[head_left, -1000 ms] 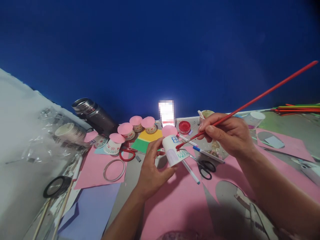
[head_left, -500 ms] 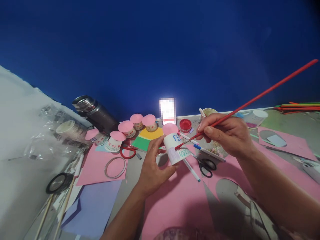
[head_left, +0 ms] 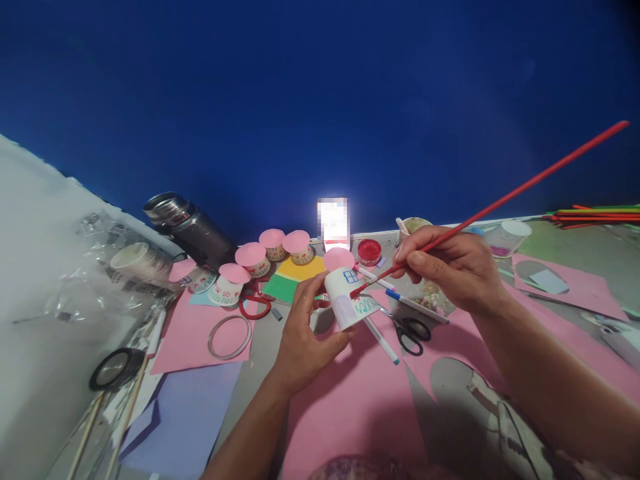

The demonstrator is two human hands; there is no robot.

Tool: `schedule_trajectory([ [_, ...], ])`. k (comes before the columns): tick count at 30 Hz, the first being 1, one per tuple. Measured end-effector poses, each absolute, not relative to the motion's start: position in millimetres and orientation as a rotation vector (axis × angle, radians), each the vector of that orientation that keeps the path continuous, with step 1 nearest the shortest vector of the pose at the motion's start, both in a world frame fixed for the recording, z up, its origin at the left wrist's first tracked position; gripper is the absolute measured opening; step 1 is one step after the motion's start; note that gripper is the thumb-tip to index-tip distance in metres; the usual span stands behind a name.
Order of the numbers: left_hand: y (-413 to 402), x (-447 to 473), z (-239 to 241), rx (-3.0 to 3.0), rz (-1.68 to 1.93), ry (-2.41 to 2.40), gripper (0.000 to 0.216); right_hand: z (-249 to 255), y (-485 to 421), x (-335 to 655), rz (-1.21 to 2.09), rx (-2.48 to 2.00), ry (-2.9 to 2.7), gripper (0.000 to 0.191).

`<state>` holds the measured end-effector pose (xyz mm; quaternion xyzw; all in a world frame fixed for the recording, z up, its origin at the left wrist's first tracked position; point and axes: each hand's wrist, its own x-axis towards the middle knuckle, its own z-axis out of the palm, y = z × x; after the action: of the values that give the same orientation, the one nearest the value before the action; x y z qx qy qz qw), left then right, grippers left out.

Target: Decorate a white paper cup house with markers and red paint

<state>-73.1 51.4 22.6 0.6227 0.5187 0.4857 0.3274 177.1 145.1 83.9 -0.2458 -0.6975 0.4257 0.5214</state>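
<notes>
Tilted in the fingers of my left hand [head_left: 307, 340] is a white paper cup [head_left: 340, 290], with a blue window, a pale purple patch and green zigzag strokes on its side. My right hand [head_left: 443, 263] pinches a long red paintbrush [head_left: 500, 205]. Its red-tipped bristles touch the cup's side just under the window. Behind the cup sits a small pot of red paint [head_left: 369, 251]. Several decorated cups with pink paper tops, such as one finished-looking cup [head_left: 228, 287], stand to the left.
Black scissors [head_left: 411, 335], a blue-capped marker [head_left: 417, 307] and pink paper [head_left: 350, 407] lie under and beside my hands. A steel flask [head_left: 193, 227], a tape roll [head_left: 117, 368] and purple paper [head_left: 187, 413] are on the left. A bright phone-like screen [head_left: 334, 221] leans against the blue wall.
The brush and both hands keep nearly the same pose, with the bristles still at the cup's side. The whole view has shifted very slightly.
</notes>
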Motion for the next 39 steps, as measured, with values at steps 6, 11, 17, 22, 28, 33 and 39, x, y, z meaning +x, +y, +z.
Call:
schedule_trajectory([
  [6, 51.5, -73.9, 21.8, 1.623, 1.282, 1.343, 0.082, 83.6, 145.2, 177.8, 1.029, -0.574, -1.646, 0.022],
  [11, 51.4, -73.7, 24.3, 1.615, 1.276, 1.347, 0.081, 82.5, 145.8, 177.4, 1.015, -0.611, -1.656, 0.024],
  [17, 51.6, -72.8, 22.7, 1.524, 1.275, 1.312, 0.079, 83.1, 145.1, 179.8, 1.037, -0.615, -1.577, 0.024],
  [22, 52.3, -70.2, 24.5, 1.497, 1.265, 1.314, 0.082, 82.9, 145.2, 181.4, 1.019, -0.616, -1.572, 0.027],
  [28, 52.8, -70.8, 22.6, 1.546, 1.293, 1.302, 0.08, 82.0, 144.1, 182.7, 1.056, -0.62, -1.59, 0.023],
  [33, 52.2, -69.5, 21.5, 1.534, 1.307, 1.302, 0.079, 82.5, 142.7, 182.5, 1.067, -0.633, -1.597, 0.027],
  [39, 52.4, -69.6, 21.6, 1.517, 1.304, 1.29, 0.08, 82.6, 143.8, 183.7, 1.06, -0.645, -1.593, 0.025],
])
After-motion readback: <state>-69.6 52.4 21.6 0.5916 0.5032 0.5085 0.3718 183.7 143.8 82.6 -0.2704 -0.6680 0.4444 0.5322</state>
